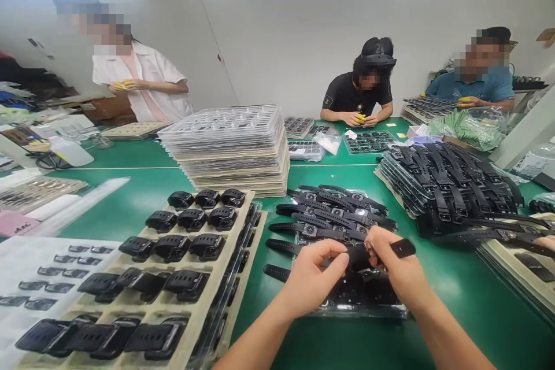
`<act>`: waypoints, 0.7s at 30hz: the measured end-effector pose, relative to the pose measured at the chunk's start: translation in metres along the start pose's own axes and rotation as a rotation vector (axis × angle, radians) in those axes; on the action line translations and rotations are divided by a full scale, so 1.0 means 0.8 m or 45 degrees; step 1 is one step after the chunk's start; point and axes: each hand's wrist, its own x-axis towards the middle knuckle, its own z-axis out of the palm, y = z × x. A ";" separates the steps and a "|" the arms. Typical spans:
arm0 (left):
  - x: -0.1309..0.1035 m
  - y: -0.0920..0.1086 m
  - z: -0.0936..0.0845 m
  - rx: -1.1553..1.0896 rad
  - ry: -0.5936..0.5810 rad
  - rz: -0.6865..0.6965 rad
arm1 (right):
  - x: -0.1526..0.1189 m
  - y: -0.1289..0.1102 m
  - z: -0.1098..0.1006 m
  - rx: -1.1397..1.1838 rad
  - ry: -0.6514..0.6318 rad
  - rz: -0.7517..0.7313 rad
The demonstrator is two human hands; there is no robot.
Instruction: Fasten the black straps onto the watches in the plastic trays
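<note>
Both hands are together over a clear tray (364, 311) of black watches at the centre right. My left hand (314, 277) pinches one side of a black watch strap (358, 256). My right hand (392, 263) grips its other side, with a strap end sticking out past the fingers. Farther back in the tray, several watches (336, 213) lie in rows with straps spread sideways. Left of my arms, a beige tray (217, 269) holds rows of watches with curled straps.
A tall stack of clear and beige trays (225, 150) stands behind. Piled straps and watches (451, 179) sit at the right, above more trays (507, 266). Three people work across the green table (338, 172); part of another hand shows at the right edge.
</note>
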 end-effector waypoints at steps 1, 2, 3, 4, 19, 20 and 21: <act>-0.003 -0.001 0.000 0.077 0.032 0.036 | -0.001 -0.001 0.000 -0.084 0.003 -0.001; -0.005 -0.002 0.001 0.144 0.063 0.088 | -0.003 -0.001 0.002 -0.139 0.016 0.009; -0.007 -0.003 0.003 0.206 0.089 0.152 | -0.005 -0.001 0.005 -0.162 0.030 0.027; -0.009 -0.005 0.005 0.272 0.115 0.229 | -0.007 0.000 0.008 -0.161 0.042 0.043; 0.000 -0.010 0.007 0.784 0.169 0.957 | -0.010 0.006 0.007 0.029 0.084 0.187; 0.000 -0.011 0.007 0.769 0.154 0.938 | -0.009 0.007 0.009 0.042 0.090 0.189; -0.001 -0.011 0.008 0.749 0.142 0.911 | -0.009 0.008 0.011 0.044 0.094 0.178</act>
